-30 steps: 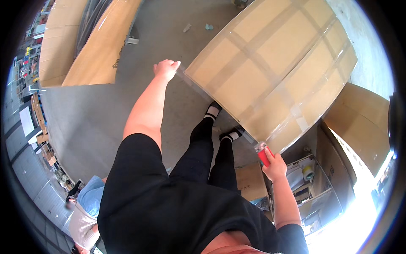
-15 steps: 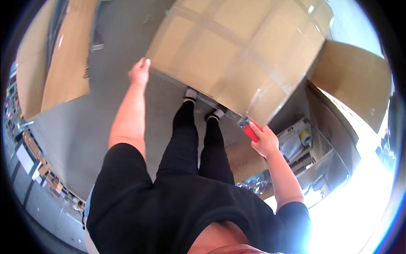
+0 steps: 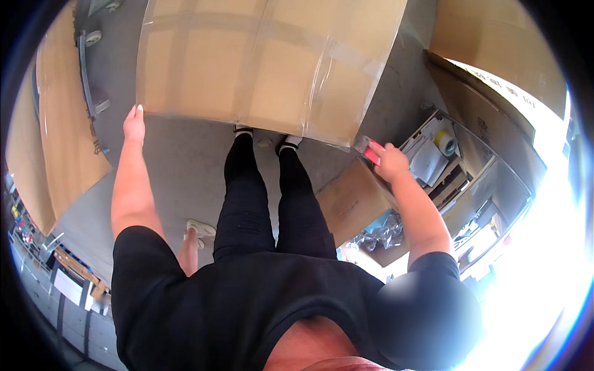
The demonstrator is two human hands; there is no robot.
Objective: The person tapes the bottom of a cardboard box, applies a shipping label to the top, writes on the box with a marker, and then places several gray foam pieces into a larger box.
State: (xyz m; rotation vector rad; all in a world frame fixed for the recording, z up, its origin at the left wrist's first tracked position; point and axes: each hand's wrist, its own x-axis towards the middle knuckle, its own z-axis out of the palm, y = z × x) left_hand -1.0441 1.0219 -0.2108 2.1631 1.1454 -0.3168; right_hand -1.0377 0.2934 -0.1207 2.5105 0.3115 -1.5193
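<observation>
A red-handled tool (image 3: pixel 372 154) is grasped in the fingers of the right hand (image 3: pixel 392 163), its grey head held just beside the near right corner of a large taped carton (image 3: pixel 253 62). The near left corner of the carton is met by the left hand (image 3: pixel 134 125), whose fingers are drawn close together, though whether anything is pinched in them cannot be told. The carton is placed directly before the person's feet, and a smaller brown box (image 3: pixel 351 196) is seen below the right hand, beside a rack (image 3: pixel 479 179) in which a yellowish roll (image 3: pixel 445 143) is kept.
</observation>
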